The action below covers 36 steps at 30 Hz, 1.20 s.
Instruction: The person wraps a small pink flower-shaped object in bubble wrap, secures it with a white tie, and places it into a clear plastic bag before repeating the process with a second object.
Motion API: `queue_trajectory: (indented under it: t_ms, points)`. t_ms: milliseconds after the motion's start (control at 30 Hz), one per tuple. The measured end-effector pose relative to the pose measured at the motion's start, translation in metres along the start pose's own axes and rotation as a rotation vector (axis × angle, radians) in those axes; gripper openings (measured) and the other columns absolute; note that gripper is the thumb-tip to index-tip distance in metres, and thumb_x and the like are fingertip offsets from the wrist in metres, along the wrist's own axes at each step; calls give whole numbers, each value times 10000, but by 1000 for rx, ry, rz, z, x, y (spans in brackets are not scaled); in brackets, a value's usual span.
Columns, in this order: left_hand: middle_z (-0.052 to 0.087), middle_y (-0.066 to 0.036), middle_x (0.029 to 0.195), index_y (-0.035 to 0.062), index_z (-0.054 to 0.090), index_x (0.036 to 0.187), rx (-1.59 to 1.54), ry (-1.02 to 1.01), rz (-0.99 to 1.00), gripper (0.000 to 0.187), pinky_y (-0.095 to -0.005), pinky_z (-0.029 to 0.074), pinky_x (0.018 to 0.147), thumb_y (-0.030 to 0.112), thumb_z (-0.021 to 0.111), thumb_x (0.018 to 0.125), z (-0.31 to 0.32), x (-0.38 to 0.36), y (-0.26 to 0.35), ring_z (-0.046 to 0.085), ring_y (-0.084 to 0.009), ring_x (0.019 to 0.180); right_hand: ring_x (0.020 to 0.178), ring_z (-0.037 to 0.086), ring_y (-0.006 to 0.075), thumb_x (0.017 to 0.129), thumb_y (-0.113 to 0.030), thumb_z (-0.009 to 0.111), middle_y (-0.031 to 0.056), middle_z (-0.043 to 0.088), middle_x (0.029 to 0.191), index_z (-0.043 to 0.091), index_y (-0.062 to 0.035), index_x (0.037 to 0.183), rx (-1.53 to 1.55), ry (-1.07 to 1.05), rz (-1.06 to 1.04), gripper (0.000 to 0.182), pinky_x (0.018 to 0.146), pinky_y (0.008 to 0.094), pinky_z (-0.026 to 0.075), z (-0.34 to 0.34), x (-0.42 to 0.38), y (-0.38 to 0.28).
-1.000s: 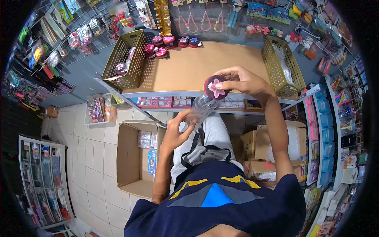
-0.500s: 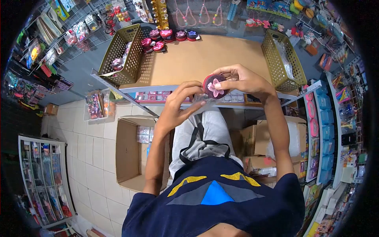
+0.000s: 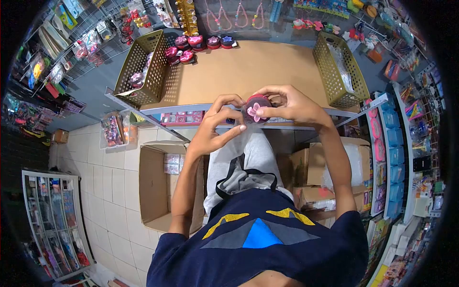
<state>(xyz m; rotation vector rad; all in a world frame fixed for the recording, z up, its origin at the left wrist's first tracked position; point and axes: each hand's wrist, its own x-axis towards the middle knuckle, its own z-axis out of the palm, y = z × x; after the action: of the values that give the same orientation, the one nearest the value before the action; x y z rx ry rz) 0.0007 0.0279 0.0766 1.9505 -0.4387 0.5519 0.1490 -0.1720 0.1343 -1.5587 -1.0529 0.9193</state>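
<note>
My right hand (image 3: 296, 106) grips a small round dark-and-red box (image 3: 257, 111) with a pink flower on top, its thumb lying on the flower. Beside it, my left hand (image 3: 216, 125) holds a clear plastic bag (image 3: 243, 136) between thumb and fingers, the bag hanging below. The bag's upper edge meets the left side of the box. Both hands are in front of the shelf's near edge, above my lap. Several similar flower-topped boxes (image 3: 196, 43) sit at the back left of the brown shelf top (image 3: 248, 64).
An olive perforated basket (image 3: 155, 71) with wrapped items stands at the shelf's left end, another basket (image 3: 351, 95) at its right. On the floor are an open cardboard box (image 3: 154, 191) to my left and more cartons (image 3: 313, 165) to my right. Goods hang on wall racks all around.
My right hand has brought the round box slightly down and left, closer to the left hand. The plastic bag now overlaps the box's edge. The view has shifted slightly.
</note>
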Motion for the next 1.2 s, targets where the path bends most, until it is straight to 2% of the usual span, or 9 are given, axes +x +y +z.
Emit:
queue_trajectory:
  t_ms: [100, 300, 433, 700, 833, 933, 1033, 1067, 1200]
  points:
    - [536, -134, 1228, 62, 636, 1029, -18, 76, 81, 278, -358, 467, 919, 40, 764, 783, 10, -8, -21, 547, -247, 1135, 1008, 621, 152, 816, -263, 792, 97, 674, 1079, 625, 12, 1193, -33, 48, -33, 495, 924, 319, 488, 5, 0, 2]
    - [481, -135, 1301, 65, 411, 1320, -682, 301, -257, 680, -353, 487, 940, 0, 798, 765, 37, -15, -16, 533, -214, 1166, 1011, 629, 138, 783, -181, 813, 70, 677, 1057, 625, -5, 1150, -159, 162, -16, 448, 895, 302, 503, 13, 1, -8]
    - [575, -103, 1246, -31, 454, 1325, -633, 140, -471, 566, -319, 487, 957, -21, 733, 832, 48, -27, -29, 575, -163, 1128, 1003, 632, 142, 774, -169, 816, 60, 670, 1058, 624, -32, 1148, -230, 176, -119, 441, 867, 303, 514, 14, 5, 8]
    - [641, -76, 1154, -45, 546, 1254, -558, 313, -460, 371, -251, 484, 926, 43, 664, 913, 56, -26, -31, 610, -117, 1047, 1082, 608, 193, 773, -209, 815, 88, 614, 1148, 615, -51, 1215, -331, 163, -305, 510, 861, 326, 525, 24, -5, 6]
    - [640, -85, 1149, -45, 561, 1231, -634, 367, -472, 334, -245, 486, 895, 82, 646, 934, 63, -20, -27, 610, -116, 1026, 1120, 581, 224, 799, -214, 792, 86, 591, 1180, 597, -68, 1247, -551, 108, -328, 510, 966, 369, 472, 21, -4, 29]
    - [641, -89, 1144, -42, 569, 1217, -687, 432, -457, 319, -256, 482, 894, 107, 637, 944, 68, -14, -23, 603, -123, 1039, 1215, 521, 243, 775, -216, 818, 98, 526, 1296, 506, -81, 1352, -524, 158, -331, 670, 1033, 395, 418, 23, -6, 33]
    - [642, -96, 1145, -35, 573, 1207, -736, 484, -435, 306, -279, 472, 921, 117, 630, 947, 68, -9, -24, 596, -138, 1065, 1248, 487, 258, 708, -377, 864, 134, 470, 1373, 337, -86, 1461, -227, 285, -319, 963, 1005, 406, 411, 36, -9, 64]
    - [642, -99, 1148, -33, 574, 1205, -767, 487, -417, 304, -279, 472, 923, 115, 630, 945, 67, -6, -23, 599, -142, 1063, 1369, 353, 236, 686, -275, 897, 119, 276, 1527, 151, -40, 1513, -156, 164, -173, 1139, 1073, 420, 365, 35, -9, 77]
    - [668, -120, 1091, -26, 601, 1124, -781, 417, -356, 217, -297, 483, 927, 99, 616, 947, 57, 17, -7, 625, -160, 1026, 1243, 481, 204, 776, -310, 835, 143, 520, 1342, 431, -6, 1377, -136, 42, 106, 785, 1035, 360, 397, 61, -6, 108]
